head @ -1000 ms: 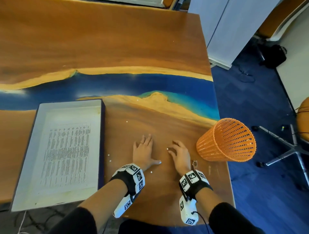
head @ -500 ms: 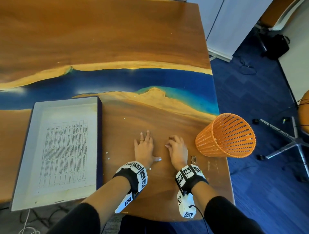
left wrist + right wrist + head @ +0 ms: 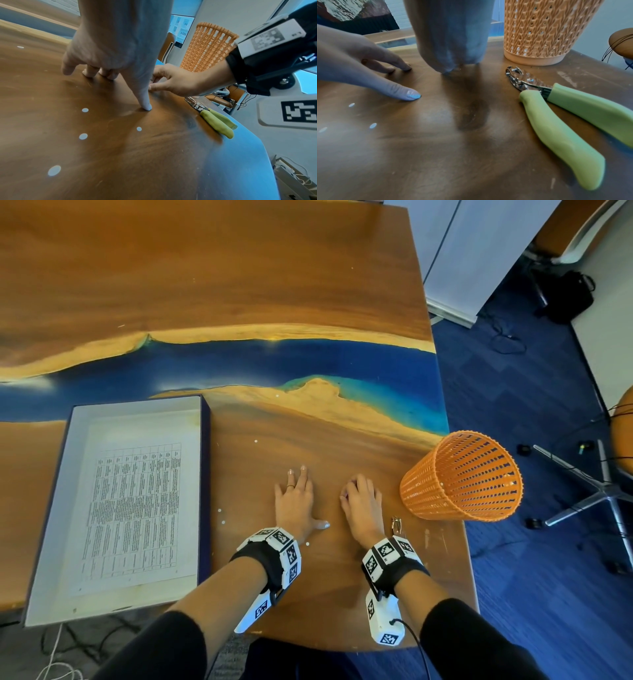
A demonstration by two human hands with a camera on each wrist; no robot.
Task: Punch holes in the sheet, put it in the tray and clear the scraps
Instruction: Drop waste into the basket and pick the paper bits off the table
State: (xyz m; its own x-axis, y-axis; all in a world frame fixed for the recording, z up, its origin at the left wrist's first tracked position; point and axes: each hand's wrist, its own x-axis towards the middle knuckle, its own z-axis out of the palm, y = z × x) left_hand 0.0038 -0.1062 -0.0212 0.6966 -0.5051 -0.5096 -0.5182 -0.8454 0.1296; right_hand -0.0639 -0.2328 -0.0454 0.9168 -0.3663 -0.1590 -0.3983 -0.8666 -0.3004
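Now our right hand (image 3: 361,501) has slid closer to the flat, spread left hand (image 3: 296,501), fingers curled, pinching scraps (image 3: 85,110) off the desk (image 3: 308,440); the sheet (image 3: 133,508) already lies in the tray (image 3: 51,542), with clearing left.

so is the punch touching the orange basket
Apart. The right wrist view shows bare table between the hole punch's metal tip and the foot of the orange basket.

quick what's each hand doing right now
Left hand: open, flat on the table.
Right hand: fingers curled; cannot tell if pinching a scrap.
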